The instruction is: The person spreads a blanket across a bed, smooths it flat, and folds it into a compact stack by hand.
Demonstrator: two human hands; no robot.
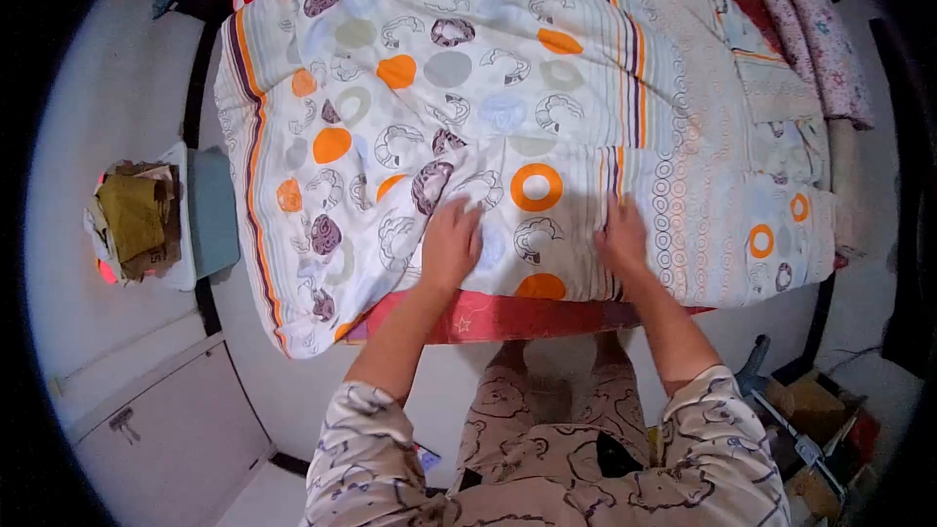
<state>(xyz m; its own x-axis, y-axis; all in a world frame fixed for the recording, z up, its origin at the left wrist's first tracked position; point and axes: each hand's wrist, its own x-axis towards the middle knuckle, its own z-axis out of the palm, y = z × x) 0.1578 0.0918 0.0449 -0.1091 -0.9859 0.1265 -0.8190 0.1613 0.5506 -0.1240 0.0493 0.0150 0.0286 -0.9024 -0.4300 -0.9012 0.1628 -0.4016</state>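
A large white cloth [449, 68] with orange, grey and purple shapes and striped bands lies spread over a bed, wrinkled on its left side. My left hand [452, 242] rests on the cloth near its front edge, fingers curled down against the fabric. To the right, my right hand [622, 234] touches the cloth beside a striped band, its fingers bent toward the fabric. Whether either hand pinches the cloth cannot be made out. Between the hands lies a smooth folded part with an orange ring. Below the cloth's front edge, a red sheet [468, 318] shows.
At the left stands a pale blue bin [213, 210] with cloths piled beside it. Rolled floral fabric [830, 63] lies at the bed's right edge. Boxes [805, 405] and a metal frame sit on the floor at lower right. A white cabinet [176, 429] is at lower left.
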